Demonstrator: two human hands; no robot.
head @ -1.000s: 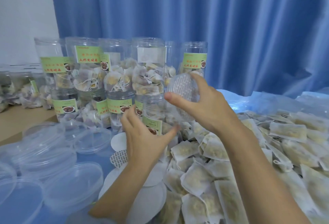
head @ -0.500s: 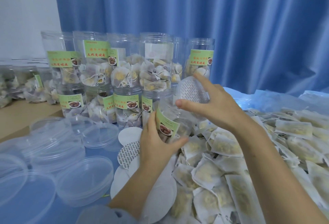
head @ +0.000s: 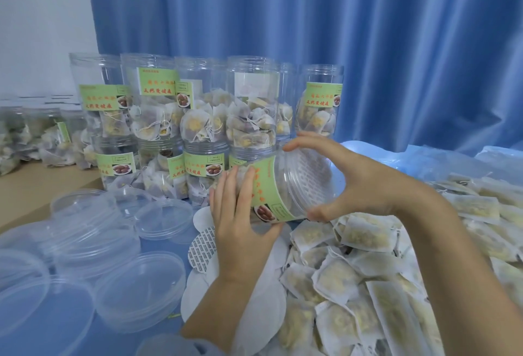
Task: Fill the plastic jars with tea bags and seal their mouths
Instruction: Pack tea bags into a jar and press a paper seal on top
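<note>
Both hands grip a clear plastic jar with a green label (head: 271, 194), tilted above the bench: left hand (head: 240, 214) round its body, right hand (head: 353, 183) pressing a white patterned seal disc (head: 308, 183) on its mouth. Best to seat the disc flat, pressing evenly around the rim.

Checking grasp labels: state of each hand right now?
Left hand: fingers wrap the jar, holding it tilted.
Right hand: thumb and fingers curl round the jar's mouth, at the seal disc.

Clear glossy plastic jar (head: 285, 185), paper label (head: 263, 194).
</note>
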